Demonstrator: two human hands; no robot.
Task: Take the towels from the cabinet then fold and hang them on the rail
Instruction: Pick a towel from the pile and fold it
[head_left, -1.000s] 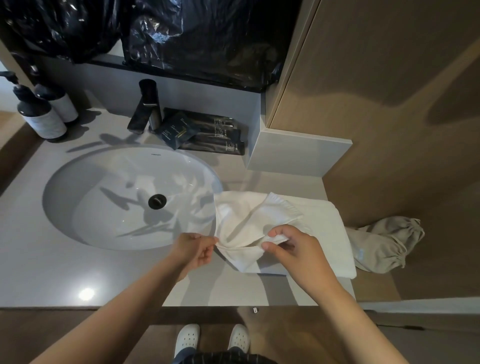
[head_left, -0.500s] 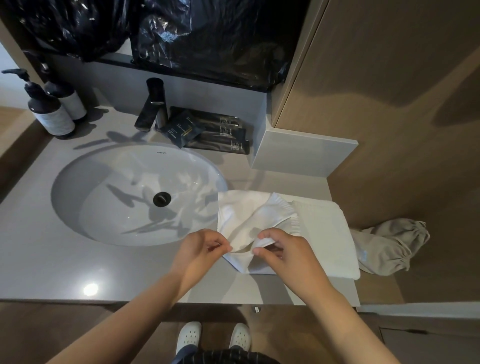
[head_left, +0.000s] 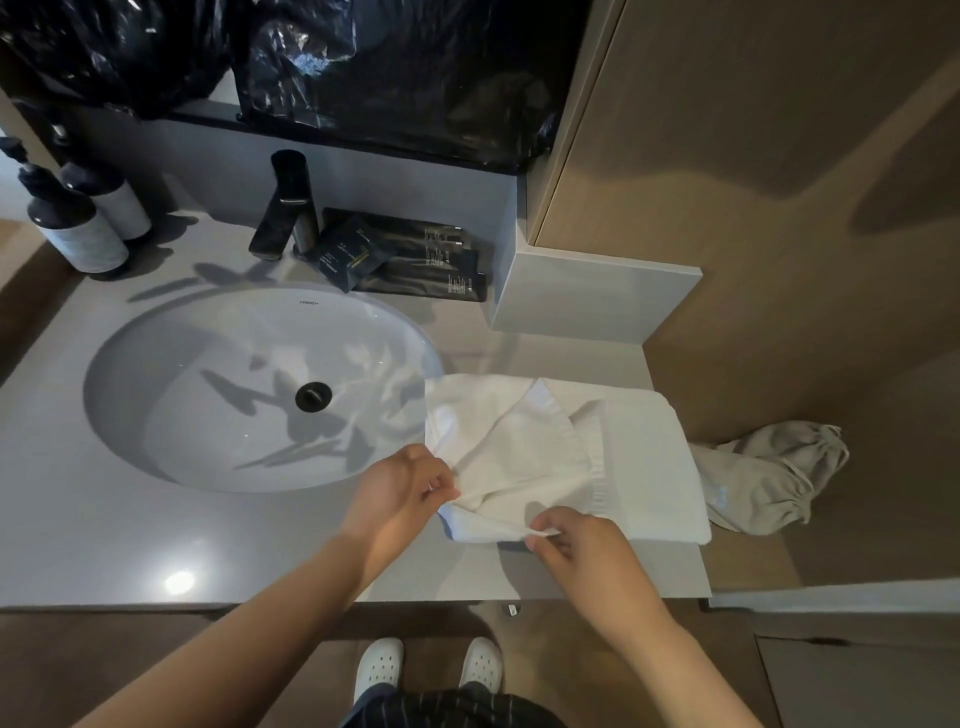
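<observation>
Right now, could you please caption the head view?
Left hand and right hand pinch a white towel on the counter beside the sink.

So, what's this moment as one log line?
left hand: pinches small white cloth towel | right hand: pinches its near edge | beneath: larger folded white towel

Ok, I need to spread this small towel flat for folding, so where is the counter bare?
Bare: the counter strip between the sink and the front edge, left of the left hand, and a narrow band behind the folded towel. Crowded: faucet and dark sachets at the back, pump bottles back left.
</observation>
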